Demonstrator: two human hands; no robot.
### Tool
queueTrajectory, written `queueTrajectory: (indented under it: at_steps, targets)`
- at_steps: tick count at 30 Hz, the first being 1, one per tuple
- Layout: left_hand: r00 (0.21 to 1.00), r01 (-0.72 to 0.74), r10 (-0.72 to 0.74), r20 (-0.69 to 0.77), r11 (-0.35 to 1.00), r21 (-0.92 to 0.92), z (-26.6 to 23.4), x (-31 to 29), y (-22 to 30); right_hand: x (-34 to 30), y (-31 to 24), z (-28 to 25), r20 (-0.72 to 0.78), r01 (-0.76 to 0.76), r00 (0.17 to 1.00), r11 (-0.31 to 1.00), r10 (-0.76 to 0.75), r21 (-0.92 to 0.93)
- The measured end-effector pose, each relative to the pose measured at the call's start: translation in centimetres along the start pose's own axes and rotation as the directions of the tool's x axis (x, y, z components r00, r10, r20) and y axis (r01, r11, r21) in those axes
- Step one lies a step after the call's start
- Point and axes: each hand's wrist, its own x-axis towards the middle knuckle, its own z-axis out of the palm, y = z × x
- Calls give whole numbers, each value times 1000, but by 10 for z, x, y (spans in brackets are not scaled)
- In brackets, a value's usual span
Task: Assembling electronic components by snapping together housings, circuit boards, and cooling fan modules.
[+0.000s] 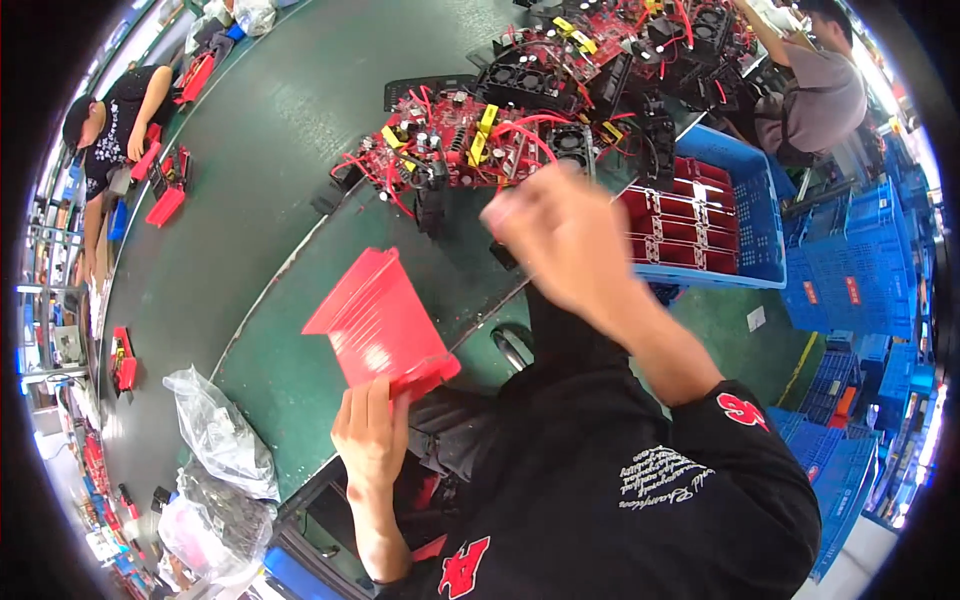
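My left hand is closed on the near end of a red plastic housing, with the thumb and fingers gripping its edge. The housing is tilted over the green bench, and its ribbed, shiny face shows. My right hand is smeared by motion, so its fingers cannot be made out. It is over the bench's near edge, just this side of a pile of red circuit boards. Black fans, red wires and yellow parts are attached to these boards.
To the right, a blue crate holds several dark red panels. Blue baskets are stacked beyond it. Clear plastic bags lie at the bench's left. Two people work nearby, one at far left, one at upper right.
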Motion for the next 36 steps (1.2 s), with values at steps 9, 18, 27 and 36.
queueTrajectory:
  at_steps: [9, 18, 27, 36]
  targets:
    - [996, 89, -91, -7, 964, 252, 33, -17, -49, 66, 136, -18, 574, -791, 608, 479, 548, 380]
    - [978, 200, -181, -105, 956, 216, 47, -18, -47, 117, 84, -34, 447, -566, 771, 810, 454, 154]
    - [962, 251, -216, -170, 941, 228, 52, -21, -46, 134, 55, -52, 364, -477, 868, 768, 337, 427]
    - [937, 304, -263, -229, 938, 169, 49, -11, -32, 189, 39, -68, 221, -75, 975, 935, -4, 347]
